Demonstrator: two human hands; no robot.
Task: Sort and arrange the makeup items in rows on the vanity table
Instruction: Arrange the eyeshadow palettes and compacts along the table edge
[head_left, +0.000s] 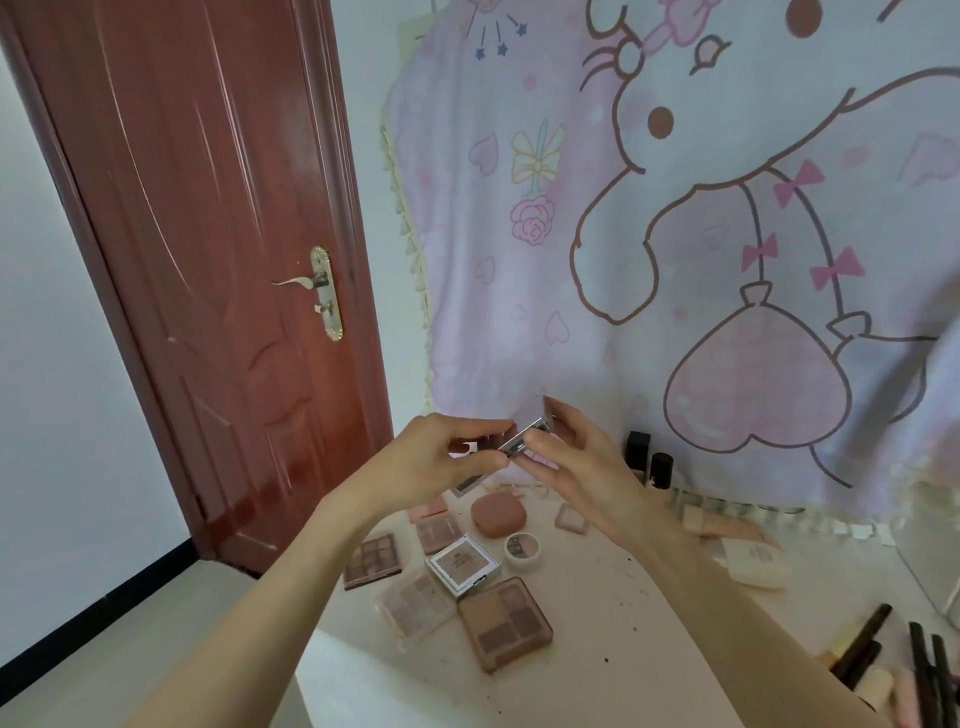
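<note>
From the head view I see my left hand (441, 457) and right hand (576, 467) raised above the worktop (597, 623), both pinching a small silver compact (524, 439) between curled fingers. Below lie eyeshadow palettes (504, 623), a white square box (462, 564), a round pink case (497, 514) and a small white jar (521, 550). Dark pencils (924, 670) lie at the right edge.

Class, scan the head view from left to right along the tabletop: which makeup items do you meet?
Dark eyeshadow palette → white square compact → small round pot → small pink blush pan → cream tube → dark pencils.
</note>
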